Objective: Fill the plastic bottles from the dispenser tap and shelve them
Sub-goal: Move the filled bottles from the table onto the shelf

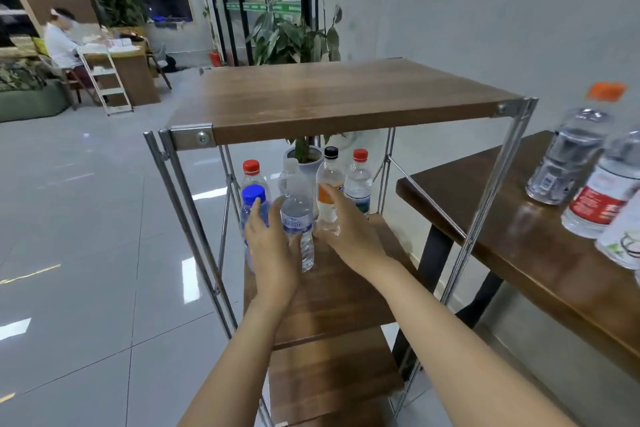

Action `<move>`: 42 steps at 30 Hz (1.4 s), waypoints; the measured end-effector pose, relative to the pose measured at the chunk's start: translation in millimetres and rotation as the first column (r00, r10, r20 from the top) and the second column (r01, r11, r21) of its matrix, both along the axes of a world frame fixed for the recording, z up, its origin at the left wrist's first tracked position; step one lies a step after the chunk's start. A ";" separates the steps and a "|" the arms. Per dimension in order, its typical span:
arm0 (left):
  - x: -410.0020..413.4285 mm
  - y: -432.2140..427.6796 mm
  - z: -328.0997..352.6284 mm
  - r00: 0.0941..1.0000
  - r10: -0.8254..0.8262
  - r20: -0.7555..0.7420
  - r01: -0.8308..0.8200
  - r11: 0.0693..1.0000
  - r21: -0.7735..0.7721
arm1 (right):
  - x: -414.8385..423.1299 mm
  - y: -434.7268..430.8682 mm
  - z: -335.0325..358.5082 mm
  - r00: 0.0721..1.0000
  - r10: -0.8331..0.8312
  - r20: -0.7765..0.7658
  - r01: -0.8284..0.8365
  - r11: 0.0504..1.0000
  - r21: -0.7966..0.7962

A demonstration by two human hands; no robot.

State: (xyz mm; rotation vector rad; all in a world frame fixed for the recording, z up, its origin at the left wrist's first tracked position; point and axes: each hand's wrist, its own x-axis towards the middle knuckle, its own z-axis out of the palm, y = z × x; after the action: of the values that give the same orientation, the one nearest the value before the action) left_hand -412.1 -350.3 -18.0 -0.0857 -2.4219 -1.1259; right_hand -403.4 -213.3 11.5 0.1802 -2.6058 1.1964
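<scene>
1. Metal-framed rack (485, 204) with wooden boards; its top board (329, 97) is bare
2. Middle shelf (332, 291), bearing six upright plastic bottles grouped at its far left part
3. Left hand (273, 250), back toward the camera; its thumb lies across the lower front of the blue-labelled bottle (297, 215), and its fingers rise straight on that bottle's left side
4. Blue-capped bottle (254, 204), just beside the left hand; one fingertip touches it below the cap
5. Right hand (349, 232), fingers curved round the orange-labelled bottle (329, 184), which has a black cap; the clear base shows between thumb and fingers
6. Two red-capped bottles, one at rear left (251, 177) and one at rear right (358, 184); a pale-capped bottle (289, 168) stands between them
7. Dark wooden table (485, 218) to the right of the rack, carrying further bottles, among them an orange-capped one (571, 152) and a red-labelled one (602, 198)
8. Potted plant (306, 156) on the floor behind the rack
</scene>
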 end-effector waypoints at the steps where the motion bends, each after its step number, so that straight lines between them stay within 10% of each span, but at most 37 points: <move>1: 9.5 6.1 3.8 1.000 -0.026 0.014 0.026 1.000 -0.010 | 14.1 6.9 1.8 0.999 -0.030 0.013 0.030 0.999 0.012; 16: 124.8 182.2 85.8 0.653 -0.715 -0.250 0.716 0.690 -0.103 | 200.7 182.3 58.1 0.778 -0.607 -0.165 0.600 0.794 -0.094; 27: 129.0 322.2 141.5 0.362 -0.921 -0.143 0.828 0.388 -0.404 | 260.4 260.4 88.3 0.350 -0.788 -0.506 0.931 0.352 0.095; 42: 96.6 417.2 176.1 0.149 -0.989 0.027 0.792 0.103 -0.602 | 245.8 298.5 94.0 0.373 -0.863 -0.340 0.927 0.332 0.176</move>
State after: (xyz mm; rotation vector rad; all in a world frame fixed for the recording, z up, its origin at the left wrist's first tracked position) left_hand -315.5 66.9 158.1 -2.1242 -1.9994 -0.6353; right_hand -157.7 85.2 105.5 -0.9690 -2.0698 0.2531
